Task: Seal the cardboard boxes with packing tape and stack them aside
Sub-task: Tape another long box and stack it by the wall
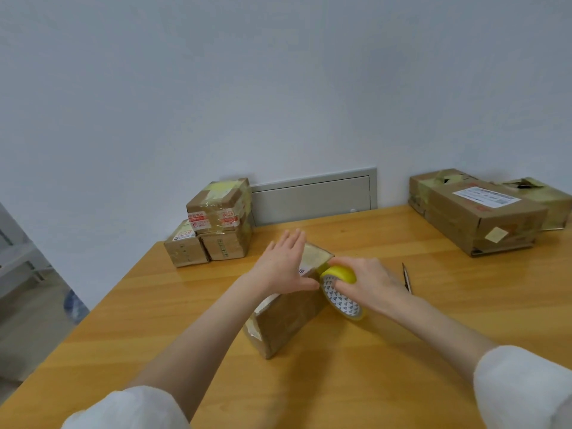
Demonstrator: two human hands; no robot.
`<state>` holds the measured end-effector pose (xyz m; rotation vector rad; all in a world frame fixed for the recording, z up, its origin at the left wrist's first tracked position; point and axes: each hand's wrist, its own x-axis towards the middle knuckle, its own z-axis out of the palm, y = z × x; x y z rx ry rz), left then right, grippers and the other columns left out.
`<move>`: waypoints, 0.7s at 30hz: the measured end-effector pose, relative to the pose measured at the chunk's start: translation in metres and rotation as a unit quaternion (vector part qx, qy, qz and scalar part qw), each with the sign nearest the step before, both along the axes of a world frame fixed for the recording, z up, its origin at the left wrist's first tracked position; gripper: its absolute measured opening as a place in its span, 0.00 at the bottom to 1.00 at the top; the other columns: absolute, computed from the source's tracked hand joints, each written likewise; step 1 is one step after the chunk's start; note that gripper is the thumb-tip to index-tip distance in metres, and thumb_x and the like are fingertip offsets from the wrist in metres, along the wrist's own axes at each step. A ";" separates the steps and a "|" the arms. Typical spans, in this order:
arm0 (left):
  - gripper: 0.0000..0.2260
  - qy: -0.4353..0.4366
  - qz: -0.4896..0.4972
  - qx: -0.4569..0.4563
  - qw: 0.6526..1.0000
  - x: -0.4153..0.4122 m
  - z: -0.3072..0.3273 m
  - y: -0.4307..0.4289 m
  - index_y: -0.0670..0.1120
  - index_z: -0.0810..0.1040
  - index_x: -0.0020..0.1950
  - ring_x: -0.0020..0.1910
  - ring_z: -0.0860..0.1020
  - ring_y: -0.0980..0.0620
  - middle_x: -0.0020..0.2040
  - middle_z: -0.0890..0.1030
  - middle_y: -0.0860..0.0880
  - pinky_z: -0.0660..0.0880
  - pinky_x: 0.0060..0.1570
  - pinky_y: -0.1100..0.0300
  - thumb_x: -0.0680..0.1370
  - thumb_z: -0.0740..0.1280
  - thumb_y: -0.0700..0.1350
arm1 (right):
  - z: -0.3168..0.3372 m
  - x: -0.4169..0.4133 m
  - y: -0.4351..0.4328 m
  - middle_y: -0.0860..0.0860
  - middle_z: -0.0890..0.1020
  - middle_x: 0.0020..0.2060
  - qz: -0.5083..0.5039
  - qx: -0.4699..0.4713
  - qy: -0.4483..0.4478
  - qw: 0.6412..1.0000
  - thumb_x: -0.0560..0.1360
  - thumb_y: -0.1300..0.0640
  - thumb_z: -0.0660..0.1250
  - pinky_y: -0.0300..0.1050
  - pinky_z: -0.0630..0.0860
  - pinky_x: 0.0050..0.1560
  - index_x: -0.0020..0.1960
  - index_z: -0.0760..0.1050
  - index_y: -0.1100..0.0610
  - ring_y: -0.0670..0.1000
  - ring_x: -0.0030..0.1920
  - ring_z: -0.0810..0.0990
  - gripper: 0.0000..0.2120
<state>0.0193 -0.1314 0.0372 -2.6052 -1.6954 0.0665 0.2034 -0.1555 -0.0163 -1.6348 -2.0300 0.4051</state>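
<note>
- A cardboard box (291, 317) is seen lying on the wooden table (340, 382) at mid-frame, set at a diagonal, with one end toward the camera.
- The left hand (283, 264) is laid flat on the box's top near the far end. Its fingers are straight and spread and nothing is grasped; the thumb is pressed at the top edge.
- The right hand (370, 281) is wrapped around a tape roll (342, 297), with the fingers curled over its yellow outer band.
- The roll is held tilted against the box's right side, just below the far top corner and touching the cardboard. The printed white core faces the camera.
- The two hands are placed close together — the box's upper right edge lies between them.
- Pale tape is already visible on the box's far end and near end.
- A thin dark pointed tool (407, 278) is seen on the table just behind the right wrist; its kind cannot be told.
- Three taped small boxes (216, 224) are stacked at the rear left table corner — one on top of two.
- Larger boxes (476, 215) are placed at the rear right, well apart from the hands.
- White sleeves (523, 388) are pushed up on both forearms.
</note>
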 end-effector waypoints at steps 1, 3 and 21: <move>0.45 0.003 -0.005 -0.022 1.000 0.006 -0.003 0.003 0.46 0.39 0.78 0.77 0.41 0.48 0.79 0.41 0.47 0.44 0.74 0.46 0.75 0.67 0.59 | 0.000 0.000 0.000 0.48 0.81 0.56 -0.001 -0.001 -0.004 1.000 0.73 0.46 0.64 0.43 0.76 0.41 0.67 0.70 0.38 0.49 0.46 0.78 0.22; 0.45 0.036 0.009 -0.078 0.996 0.014 -0.014 0.007 0.49 0.36 0.78 0.77 0.39 0.45 0.79 0.38 0.48 0.44 0.74 0.42 0.75 0.67 0.55 | 0.000 0.001 0.001 0.47 0.81 0.56 -0.004 -0.006 -0.008 1.000 0.73 0.46 0.64 0.44 0.77 0.43 0.66 0.70 0.37 0.50 0.49 0.79 0.21; 0.42 -0.057 0.092 -0.050 0.993 -0.008 -0.006 0.003 0.53 0.53 0.78 0.74 0.60 0.45 0.77 0.58 0.45 0.65 0.69 0.45 0.71 0.70 0.60 | -0.011 -0.001 0.001 0.45 0.79 0.44 -0.019 0.006 0.016 1.000 0.74 0.45 0.64 0.40 0.73 0.31 0.67 0.69 0.38 0.46 0.35 0.76 0.22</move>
